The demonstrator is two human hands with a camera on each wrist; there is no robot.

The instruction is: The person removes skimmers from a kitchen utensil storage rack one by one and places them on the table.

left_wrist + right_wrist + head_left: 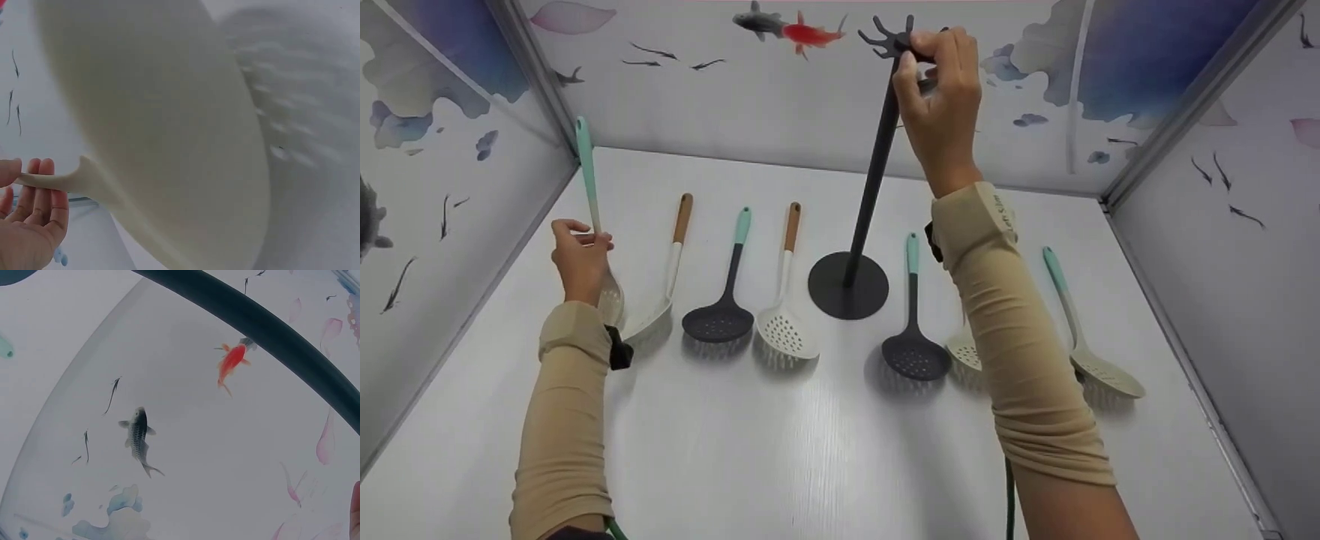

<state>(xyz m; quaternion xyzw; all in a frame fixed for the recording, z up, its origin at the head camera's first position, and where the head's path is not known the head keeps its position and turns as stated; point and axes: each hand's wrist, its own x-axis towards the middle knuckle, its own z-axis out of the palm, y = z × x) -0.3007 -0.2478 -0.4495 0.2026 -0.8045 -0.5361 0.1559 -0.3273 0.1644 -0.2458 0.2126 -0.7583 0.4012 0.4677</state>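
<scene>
My left hand [580, 259] pinches a cream skimmer with a mint handle [586, 161] at its neck, handle pointing up. In the left wrist view the back of the skimmer's bowl [169, 129] fills the middle, and the fingers [42, 205] hold the neck at the left. My right hand [946, 97] is raised at the top of a black utensil stand [877, 161], thumb and fingers pinching its hooked head; part of the head is hidden behind them. The right wrist view shows the stand's dark pole [270, 329] and only a sliver of that hand.
Left of the stand's round base [829, 292] lie a white wooden-handled utensil [652, 319], a black skimmer [718, 322] and a white skimmer [787, 330]. To its right are another black skimmer [915, 354], a partly covered cream one [964, 351] and a cream mint-handled one [1106, 375]. Printed walls enclose the table.
</scene>
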